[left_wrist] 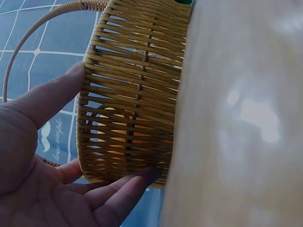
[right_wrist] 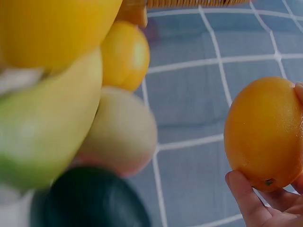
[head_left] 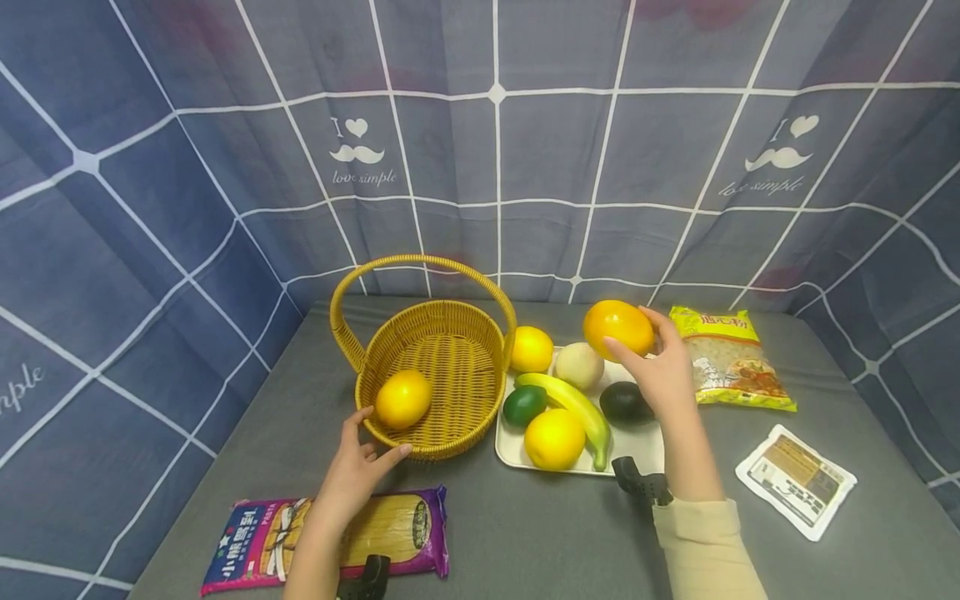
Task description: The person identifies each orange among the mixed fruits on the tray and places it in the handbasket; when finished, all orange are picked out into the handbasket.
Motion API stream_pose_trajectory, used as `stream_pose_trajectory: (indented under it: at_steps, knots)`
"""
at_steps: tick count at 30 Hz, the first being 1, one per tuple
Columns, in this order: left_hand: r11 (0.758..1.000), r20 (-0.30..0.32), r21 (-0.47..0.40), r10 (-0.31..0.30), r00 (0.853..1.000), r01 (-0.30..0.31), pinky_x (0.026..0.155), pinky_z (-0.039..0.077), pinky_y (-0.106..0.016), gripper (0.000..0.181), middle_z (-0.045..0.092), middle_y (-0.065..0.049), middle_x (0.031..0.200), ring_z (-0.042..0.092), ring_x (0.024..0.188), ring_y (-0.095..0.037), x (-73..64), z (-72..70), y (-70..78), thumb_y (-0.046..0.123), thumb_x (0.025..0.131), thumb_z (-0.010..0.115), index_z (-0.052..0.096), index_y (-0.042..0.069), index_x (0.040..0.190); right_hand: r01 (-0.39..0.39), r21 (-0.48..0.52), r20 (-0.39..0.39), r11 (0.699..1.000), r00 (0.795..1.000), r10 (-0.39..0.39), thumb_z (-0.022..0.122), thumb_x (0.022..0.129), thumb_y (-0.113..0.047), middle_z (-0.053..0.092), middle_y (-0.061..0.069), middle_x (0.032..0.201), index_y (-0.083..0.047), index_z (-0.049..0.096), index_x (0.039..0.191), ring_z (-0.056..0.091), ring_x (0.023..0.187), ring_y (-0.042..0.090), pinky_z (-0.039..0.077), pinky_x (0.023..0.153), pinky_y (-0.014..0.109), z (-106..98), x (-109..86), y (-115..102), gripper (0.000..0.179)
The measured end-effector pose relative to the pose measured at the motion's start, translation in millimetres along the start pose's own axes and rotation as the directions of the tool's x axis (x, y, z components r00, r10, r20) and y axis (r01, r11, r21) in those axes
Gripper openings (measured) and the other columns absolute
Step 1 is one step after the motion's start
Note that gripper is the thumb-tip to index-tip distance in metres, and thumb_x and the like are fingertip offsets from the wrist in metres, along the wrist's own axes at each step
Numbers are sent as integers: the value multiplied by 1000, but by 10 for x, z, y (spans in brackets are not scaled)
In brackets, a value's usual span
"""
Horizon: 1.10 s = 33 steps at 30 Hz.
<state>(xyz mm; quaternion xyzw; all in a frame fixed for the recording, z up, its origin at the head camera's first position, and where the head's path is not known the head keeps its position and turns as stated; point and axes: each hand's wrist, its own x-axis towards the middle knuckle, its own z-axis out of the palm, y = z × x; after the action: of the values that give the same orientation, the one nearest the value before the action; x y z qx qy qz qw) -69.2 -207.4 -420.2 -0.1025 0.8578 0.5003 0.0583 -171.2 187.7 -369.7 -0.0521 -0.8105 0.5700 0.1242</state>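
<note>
The right hand [head_left: 666, 367] grips an orange [head_left: 618, 329] between thumb and fingers, held up off the tray [head_left: 512, 452] toward its back edge, clear of the other fruit. The left hand [head_left: 358, 468] holds the near-left rim of the basket [head_left: 467, 383], thumb and fingers spread along the wicker. The basket orange [head_left: 404, 399] lies inside on the left, by those fingers. The step in hand looks like carrying the held orange across to the basket. To do it well, keep the fruit high while passing over the rear orange [head_left: 531, 349], which sits close to the basket's right side, and steer in front of the arched handle [head_left: 420, 259] rather than into it. Lower it onto the bare right part of the basket floor, away from the left fingers, and let go only once it touches down, since a round fruit will probably roll. A firm but gentle pinch should suit its smooth skin, and a steady left hand should keep the basket from tipping or sliding.
</note>
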Motion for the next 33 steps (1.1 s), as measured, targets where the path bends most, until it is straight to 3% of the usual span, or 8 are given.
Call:
stream_pose_trajectory:
  at_steps: [6, 13, 20, 25, 33]
  knots:
    - [1000, -4, 6, 5, 1000, -5, 96, 40, -61, 96, 24, -34, 148, 39, 128, -50, -1, -2, -1, 47, 84, 73, 11, 14, 150, 75, 79, 68, 994, 994, -80, 80, 81, -30, 50, 9, 136, -14, 43, 143, 51, 121, 26, 45, 94, 38, 167, -124, -174, 74]
    - [1000, -12, 17, 3, 1000, -2, 95, 41, -61, 91, 27, -37, 145, 40, 128, -50, -22, 4, 13, 41, 86, 72, 12, 14, 149, 113, 156, 176, 981, 974, -140, 81, 79, -26, 49, 7, 138, -12, 45, 141, 53, 119, 27, 45, 94, 44, 368, -280, -320, 73]
    - [1000, -13, 10, 3, 1000, -3, 94, 41, -61, 91, 27, -37, 145, 39, 128, -51, -38, 1, 11, 42, 86, 72, 12, 14, 149, 84, 162, 295, 983, 947, -129, 84, 75, -31, 47, 7, 134, -21, 50, 138, 56, 114, 27, 52, 87, 39, 645, -408, -421, 73]
    - [1000, -14, 11, -13, 1000, 13, 95, 40, -62, 89, 25, -37, 146, 38, 128, -52, -41, 5, 9, 38, 88, 71, 11, 15, 150, 79, 178, 370, 981, 918, -141, 84, 75, -29, 49, 7, 134, -21, 50, 137, 56, 113, 29, 52, 87, 39, 889, -456, -422, 72]
    - [1000, -13, 8, 0, 1000, 0, 97, 40, -60, 91, 26, -33, 148, 41, 128, -48, -24, 0, 25, 44, 86, 72, 12, 16, 149, 126, 139, 406, 982, 897, -172, 85, 73, -36, 55, 5, 127, -23, 51, 137, 58, 103, 26, 52, 82, 39, 1241, -469, -474, 74]
